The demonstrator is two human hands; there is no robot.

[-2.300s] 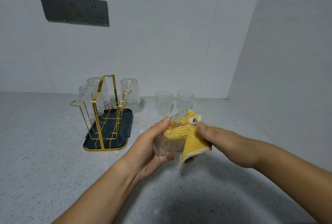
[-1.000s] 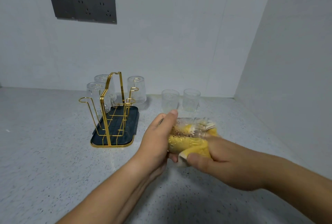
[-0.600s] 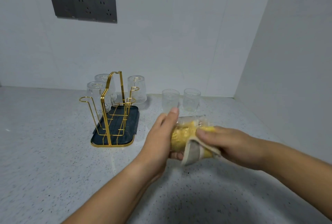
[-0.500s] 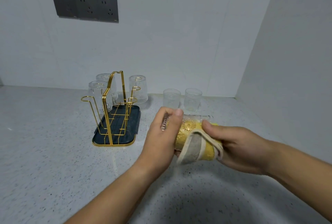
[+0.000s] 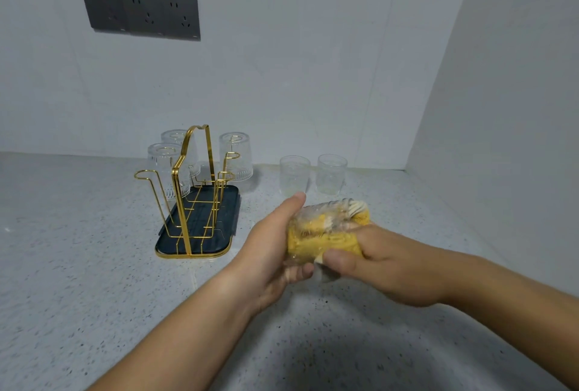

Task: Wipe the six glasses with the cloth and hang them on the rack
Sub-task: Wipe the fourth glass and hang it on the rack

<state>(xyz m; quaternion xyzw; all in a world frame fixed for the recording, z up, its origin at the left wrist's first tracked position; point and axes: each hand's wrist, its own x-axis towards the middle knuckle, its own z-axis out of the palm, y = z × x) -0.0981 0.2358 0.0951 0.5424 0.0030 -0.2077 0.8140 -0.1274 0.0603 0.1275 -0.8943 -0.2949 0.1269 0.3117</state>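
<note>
Glass (image 5: 324, 216) lies sideways, axis left-to-right: left hand (image 5: 269, 252) fingers grip one end, right hand (image 5: 385, 265) fingers clutch the yellow cloth (image 5: 322, 241) round it; rack (image 5: 188, 202) stands nearer the left.

Gold wire rack (image 5: 191, 190) on a dark tray (image 5: 226, 202), standing on a speckled countertop (image 5: 78, 281). Three glasses hang mouth-down on the rack: front-left glass (image 5: 166, 168), rear-left glass (image 5: 180, 140) and right-side glass (image 5: 236, 155). Right of the rack, two upright glasses (image 5: 294, 176) (image 5: 331, 174) stand side by side. Nearer the viewer and right of the rack, the left hand (image 5: 272, 252) grips a tilted sixth glass (image 5: 316, 218); the right hand (image 5: 385, 268) grips a yellow cloth (image 5: 322, 241) against it. A socket panel (image 5: 141, 11) sits on the wall above the rack.
</note>
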